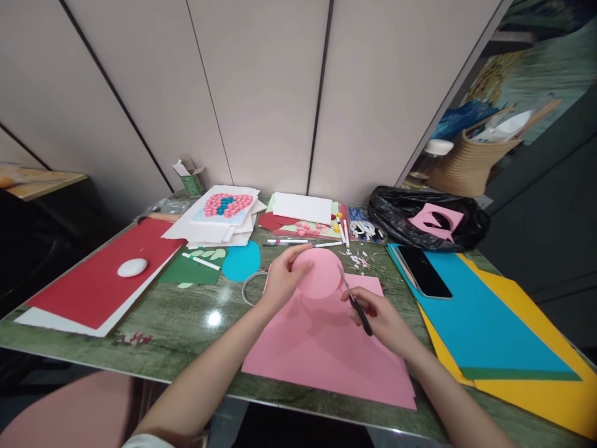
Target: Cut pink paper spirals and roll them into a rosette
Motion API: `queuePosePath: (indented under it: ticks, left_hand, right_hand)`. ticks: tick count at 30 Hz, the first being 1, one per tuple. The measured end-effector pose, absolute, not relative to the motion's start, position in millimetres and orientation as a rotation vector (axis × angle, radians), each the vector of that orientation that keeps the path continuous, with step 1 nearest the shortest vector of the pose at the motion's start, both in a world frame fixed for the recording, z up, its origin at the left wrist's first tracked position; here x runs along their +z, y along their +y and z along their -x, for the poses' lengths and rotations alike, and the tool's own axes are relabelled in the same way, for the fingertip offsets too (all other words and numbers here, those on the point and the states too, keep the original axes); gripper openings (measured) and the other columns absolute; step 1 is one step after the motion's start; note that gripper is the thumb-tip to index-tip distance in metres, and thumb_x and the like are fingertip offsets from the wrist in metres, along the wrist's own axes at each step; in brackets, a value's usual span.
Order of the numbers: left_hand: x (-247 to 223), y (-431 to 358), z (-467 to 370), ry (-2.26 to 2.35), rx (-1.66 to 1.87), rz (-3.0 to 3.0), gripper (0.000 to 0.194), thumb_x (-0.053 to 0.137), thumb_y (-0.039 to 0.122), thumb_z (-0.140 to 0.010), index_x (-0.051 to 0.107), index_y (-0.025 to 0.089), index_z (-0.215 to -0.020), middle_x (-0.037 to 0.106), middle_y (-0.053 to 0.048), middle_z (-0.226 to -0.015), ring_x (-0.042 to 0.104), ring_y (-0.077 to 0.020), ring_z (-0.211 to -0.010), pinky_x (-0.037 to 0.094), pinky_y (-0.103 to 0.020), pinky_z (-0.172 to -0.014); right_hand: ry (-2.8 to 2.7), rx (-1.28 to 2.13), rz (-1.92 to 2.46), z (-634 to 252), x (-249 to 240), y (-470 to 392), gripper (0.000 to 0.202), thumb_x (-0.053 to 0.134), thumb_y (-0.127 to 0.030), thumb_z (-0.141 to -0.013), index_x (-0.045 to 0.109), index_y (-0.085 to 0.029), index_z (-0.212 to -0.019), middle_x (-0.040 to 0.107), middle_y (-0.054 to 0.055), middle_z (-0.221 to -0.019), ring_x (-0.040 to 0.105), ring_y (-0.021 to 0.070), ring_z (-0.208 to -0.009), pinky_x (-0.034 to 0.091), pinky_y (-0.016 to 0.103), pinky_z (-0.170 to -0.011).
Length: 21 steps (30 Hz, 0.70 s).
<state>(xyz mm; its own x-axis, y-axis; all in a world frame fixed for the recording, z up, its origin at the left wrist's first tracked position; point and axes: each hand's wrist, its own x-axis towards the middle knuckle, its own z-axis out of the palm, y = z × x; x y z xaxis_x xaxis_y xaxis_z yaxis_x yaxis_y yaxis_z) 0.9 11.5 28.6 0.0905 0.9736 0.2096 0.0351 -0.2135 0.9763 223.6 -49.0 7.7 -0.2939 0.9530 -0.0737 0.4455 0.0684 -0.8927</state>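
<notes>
My left hand (285, 275) pinches the left edge of a round pink paper disc (319, 274), held up above the table. In my right hand (373, 311) is a pair of scissors (358, 305) with dark handles. Their blades point up and away, against the disc's right edge; whether they are cutting into it I cannot tell. Below both hands lie large pink paper sheets (326, 354). Just left of the sheets, a roll of tape (254, 288) rests beside a blue paper circle (241, 260).
On the left are red paper (112, 267) with a white oval object (132, 267) and green paper (186, 274). Behind stand white sheets with a pink-and-blue heart (227, 204). To the right: a black bag (387, 211), a phone (424, 272), blue paper (489, 323) and yellow paper (541, 404).
</notes>
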Motion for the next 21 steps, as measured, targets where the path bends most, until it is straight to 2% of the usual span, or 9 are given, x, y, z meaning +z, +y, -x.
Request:
queuePosePath:
  ticks: [7,21]
  left_hand:
    - [27.1,10.1,-1.9,1.070,1.244,-1.456,0.038,0.065,0.031,-0.078,0.063,0.017,-0.114,0.065,-0.011,-0.119,0.061,-0.0238,-0.108,0.050,-0.032,-0.088]
    - [27.1,8.1,-3.2,1.053,1.173,-1.535,0.037,0.064,0.028,-0.078,0.064,0.018,-0.114,0.065,-0.010,-0.121,0.061,-0.0241,-0.108,0.048,-0.034,-0.092]
  right_hand:
    - [-1.766,1.195,1.362,-224.2,4.8,-48.0,0.022,0.057,-0.039,-0.085,0.056,-0.019,-0.095,0.033,-0.006,-0.060,0.030,0.0100,-0.057,0.027,0.023,-0.053]
    - [-1.812,1.137,1.379,-224.7,4.4,-48.6,0.021,0.055,-0.040,-0.086,0.055,-0.020,-0.093,0.035,-0.005,-0.063,0.031,0.0107,-0.058,0.026,0.024,-0.054]
